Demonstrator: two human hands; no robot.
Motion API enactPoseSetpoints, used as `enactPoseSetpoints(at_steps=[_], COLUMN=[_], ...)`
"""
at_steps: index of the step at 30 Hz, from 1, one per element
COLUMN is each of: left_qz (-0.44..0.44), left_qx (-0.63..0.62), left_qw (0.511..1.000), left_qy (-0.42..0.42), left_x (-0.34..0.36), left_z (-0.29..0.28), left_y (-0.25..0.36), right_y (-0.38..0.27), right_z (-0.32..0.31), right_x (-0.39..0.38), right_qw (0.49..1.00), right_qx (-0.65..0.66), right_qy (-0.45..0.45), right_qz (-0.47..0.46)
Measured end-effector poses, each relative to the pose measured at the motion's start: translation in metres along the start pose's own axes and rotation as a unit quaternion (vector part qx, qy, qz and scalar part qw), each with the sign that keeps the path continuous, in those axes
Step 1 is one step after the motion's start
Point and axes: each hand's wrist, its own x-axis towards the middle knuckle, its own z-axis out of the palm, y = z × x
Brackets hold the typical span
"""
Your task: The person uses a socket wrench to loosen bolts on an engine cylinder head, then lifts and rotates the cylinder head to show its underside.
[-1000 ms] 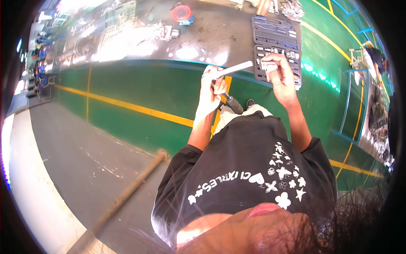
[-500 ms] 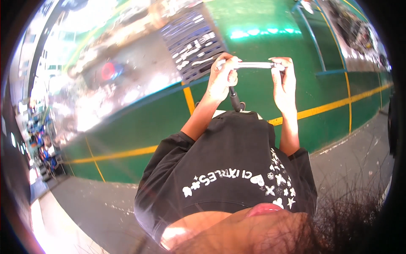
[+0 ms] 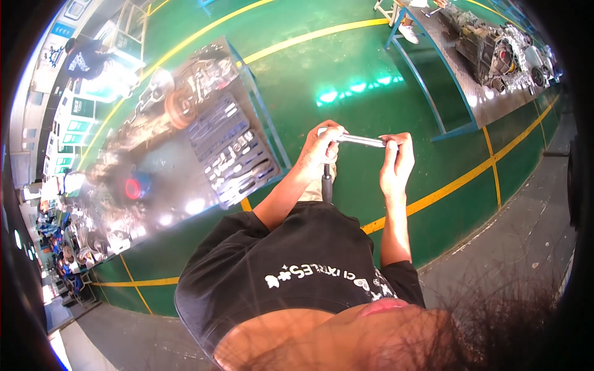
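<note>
In front of my chest, a slim silver metal bar (image 3: 364,140) spans the gap between both hands, sloping slightly down to the right. My left hand (image 3: 317,151) is closed around its left end, and the fingers hide that end. At the other end, my right hand (image 3: 398,164) pinches the bar between thumb and fingers. Below my left hand hangs a black handle grip (image 3: 327,187). It seems to come out of that hand, but whether it joins the bar cannot be seen.
On the left, a metal-topped workbench (image 3: 164,164) carries a tool tray (image 3: 229,148), a brown round part (image 3: 180,109) and a red-and-blue object (image 3: 133,188). A gearbox-like assembly (image 3: 501,59) lies on the blue-framed right bench (image 3: 455,133). Another person (image 3: 85,60) is far left.
My view has swung, bringing more of both benches and the far floor into sight. Both hands appear lower and slightly left, still holding the bar, which now tilts down to the right.
</note>
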Motion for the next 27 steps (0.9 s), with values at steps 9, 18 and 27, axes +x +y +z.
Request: enactPoseSetpoints(at_steps=[9, 18, 27], left_qz=[0.025, 0.132, 0.196], left_qx=[-0.041, 0.118, 0.352], left_qw=[0.999, 0.983, 0.914], left_qy=[0.004, 0.036, 0.04], left_x=[0.238, 0.452, 0.689], left_z=[0.019, 0.021, 0.011], left_y=[0.089, 0.191, 0.322], right_y=[0.092, 0.205, 0.363], right_z=[0.066, 0.097, 0.247], right_x=[0.216, 0.465, 0.706], right_qw=[0.999, 0.9, 0.795], right_qx=[-0.009, 0.266, 0.453], right_qy=[0.007, -0.223, -0.281], right_qz=[0.032, 0.264, 0.289])
